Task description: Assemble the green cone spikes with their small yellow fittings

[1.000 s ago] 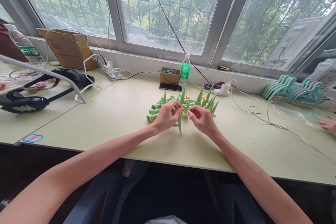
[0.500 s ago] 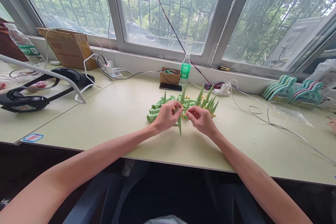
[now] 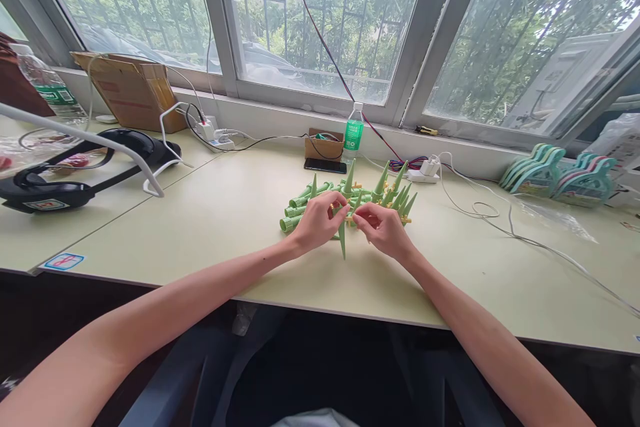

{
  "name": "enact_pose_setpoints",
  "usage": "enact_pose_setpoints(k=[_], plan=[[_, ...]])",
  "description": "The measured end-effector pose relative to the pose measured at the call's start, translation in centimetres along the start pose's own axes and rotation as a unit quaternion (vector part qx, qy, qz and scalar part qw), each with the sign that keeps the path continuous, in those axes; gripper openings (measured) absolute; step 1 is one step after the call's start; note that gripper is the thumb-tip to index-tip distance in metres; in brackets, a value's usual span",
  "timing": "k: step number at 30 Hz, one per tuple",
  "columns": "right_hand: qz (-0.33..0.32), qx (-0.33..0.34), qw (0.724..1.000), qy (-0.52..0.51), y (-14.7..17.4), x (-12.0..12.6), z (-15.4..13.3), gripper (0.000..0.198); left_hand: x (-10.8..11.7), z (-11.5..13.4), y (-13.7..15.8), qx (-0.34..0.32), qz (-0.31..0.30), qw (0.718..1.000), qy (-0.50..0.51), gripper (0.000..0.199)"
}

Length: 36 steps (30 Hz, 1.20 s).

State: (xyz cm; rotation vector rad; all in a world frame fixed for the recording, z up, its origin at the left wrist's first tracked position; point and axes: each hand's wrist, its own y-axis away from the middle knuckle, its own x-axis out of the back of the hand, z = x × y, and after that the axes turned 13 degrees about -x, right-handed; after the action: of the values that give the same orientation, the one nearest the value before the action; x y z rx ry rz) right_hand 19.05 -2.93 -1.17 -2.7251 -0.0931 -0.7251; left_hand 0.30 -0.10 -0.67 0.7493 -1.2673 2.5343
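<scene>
On the desk lies a cluster of green plastic toy parts. It has ribbed tubes (image 3: 291, 222) at the left and pointed spikes (image 3: 380, 183) with yellow connectors at the right and back. In front of the cluster my left hand (image 3: 321, 221) is closed, pinching a green plastic spike (image 3: 343, 243) whose tip points down toward me. My right hand (image 3: 383, 228) is closed beside it, its fingertips pinched around a small yellow connector (image 3: 349, 219) that is mostly hidden. The fingertips of both hands almost meet.
Behind the parts stand a green-labelled bottle (image 3: 353, 130), a small cardboard box (image 3: 324, 145) and a phone (image 3: 325, 165). A black headset (image 3: 90, 173) lies left. White cables (image 3: 500, 217), a power strip (image 3: 423, 175) and pastel hangers (image 3: 535, 170) are at right.
My right hand has shifted slightly left, closer to my left hand. Another person's hand at the far right edge has gone out of view.
</scene>
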Motion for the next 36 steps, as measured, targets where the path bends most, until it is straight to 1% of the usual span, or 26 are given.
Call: enact_pose_setpoints(k=[8,17,21,28,36], plan=[[-0.015,-0.001,1.000,0.006,0.01,0.06,-0.04,0.026,0.03,0.02,0.00,-0.001,-0.001,1.000,-0.002,0.014],[-0.013,-0.005,1.000,0.007,-0.04,-0.03,-0.11,0.028,0.09,0.19,-0.09,-0.002,-0.016,1.000,0.003,0.013],[-0.002,-0.007,1.000,0.017,-0.08,0.02,-0.20,0.031,0.13,0.36,-0.02,-0.001,-0.027,1.000,0.012,0.013],[0.009,-0.020,0.999,0.037,-0.16,0.12,-0.05,0.035,0.23,0.60,0.12,-0.016,-0.068,0.998,0.007,0.025],[0.014,-0.026,0.998,0.047,-0.25,0.03,0.13,0.039,0.04,0.13,0.21,-0.032,-0.071,0.997,0.001,0.030]])
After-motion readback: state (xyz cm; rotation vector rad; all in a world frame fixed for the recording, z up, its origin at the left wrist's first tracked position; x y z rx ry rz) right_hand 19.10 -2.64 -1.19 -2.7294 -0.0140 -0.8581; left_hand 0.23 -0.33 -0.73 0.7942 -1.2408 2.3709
